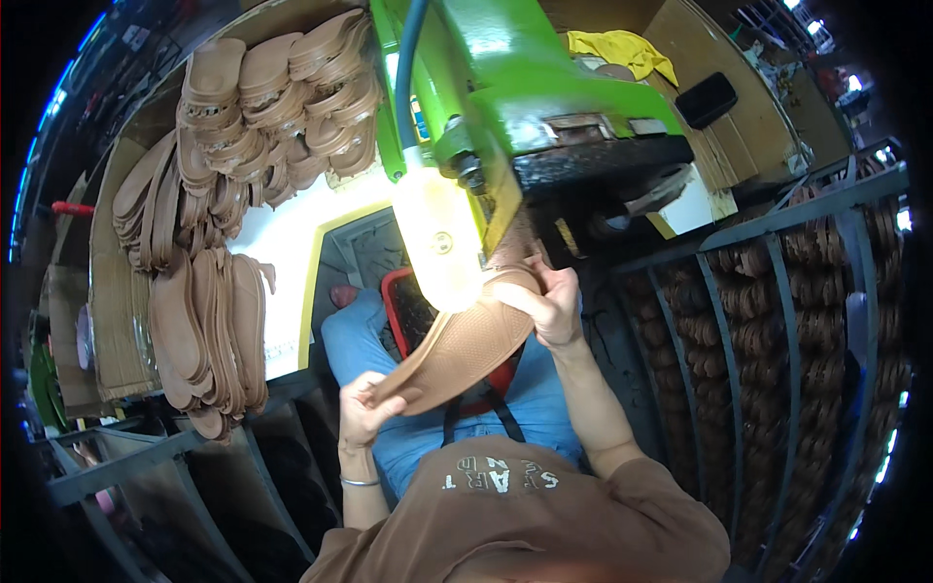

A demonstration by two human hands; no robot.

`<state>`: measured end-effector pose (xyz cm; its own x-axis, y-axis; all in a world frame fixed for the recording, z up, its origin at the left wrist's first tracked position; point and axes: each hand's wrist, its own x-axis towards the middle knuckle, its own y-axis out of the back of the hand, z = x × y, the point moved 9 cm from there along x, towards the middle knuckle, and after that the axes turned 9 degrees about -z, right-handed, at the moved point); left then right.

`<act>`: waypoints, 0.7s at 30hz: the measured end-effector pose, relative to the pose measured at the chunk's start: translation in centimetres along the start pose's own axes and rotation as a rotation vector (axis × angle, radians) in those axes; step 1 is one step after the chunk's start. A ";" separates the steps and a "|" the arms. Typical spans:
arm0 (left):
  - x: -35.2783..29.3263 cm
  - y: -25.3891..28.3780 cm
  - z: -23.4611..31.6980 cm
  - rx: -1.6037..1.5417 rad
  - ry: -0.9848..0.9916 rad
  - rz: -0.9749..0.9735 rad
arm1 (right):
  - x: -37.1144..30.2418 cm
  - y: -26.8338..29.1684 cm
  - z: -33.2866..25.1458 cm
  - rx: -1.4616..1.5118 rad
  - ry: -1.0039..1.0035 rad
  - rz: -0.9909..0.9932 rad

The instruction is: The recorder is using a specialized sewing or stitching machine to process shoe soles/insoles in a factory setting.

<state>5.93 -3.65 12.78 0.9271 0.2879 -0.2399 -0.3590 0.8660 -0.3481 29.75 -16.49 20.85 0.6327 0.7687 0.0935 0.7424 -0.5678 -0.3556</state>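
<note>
A brown shoe sole (465,352) with a textured face is stretched between my two hands, tilted from lower left to upper right. My left hand (369,406) pinches its lower-left end. Near the other end, my right hand (546,299) grips the edge, thumb lying on the face. That upper end is close under the working part of a green machine (573,92); whether they touch I cannot tell. A bright lamp (437,233) shines just above the sole and washes out part of its edge.
Several stacked brown soles (209,325) fill the left side, some in a cardboard box (124,301). A red-rimmed bin (391,309) sits between my knees. Metal racks (743,360) packed with brown pieces stand at right. A yellow cloth (627,51) and black object (707,100) lie behind the machine.
</note>
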 end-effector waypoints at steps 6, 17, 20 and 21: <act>7.9 -10.6 4.7 0.029 -0.060 -0.185 | -0.4 1.6 1.2 -0.117 0.002 0.055; 11.8 -12.5 4.8 0.513 -0.214 0.040 | -17.1 1.0 10.1 0.023 -0.521 -0.023; 11.0 -12.7 3.7 0.231 -0.170 0.021 | -18.4 3.6 6.9 -0.029 -0.422 0.065; 10.9 -12.9 3.5 0.232 -0.167 0.022 | -18.8 4.7 6.1 -0.047 -0.429 0.102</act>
<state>21.01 -10.24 17.78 0.9312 0.3544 -0.0853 -0.3628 0.9237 -0.1229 19.98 -31.79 11.72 0.5622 0.7549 -0.3378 0.6963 -0.6525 -0.2992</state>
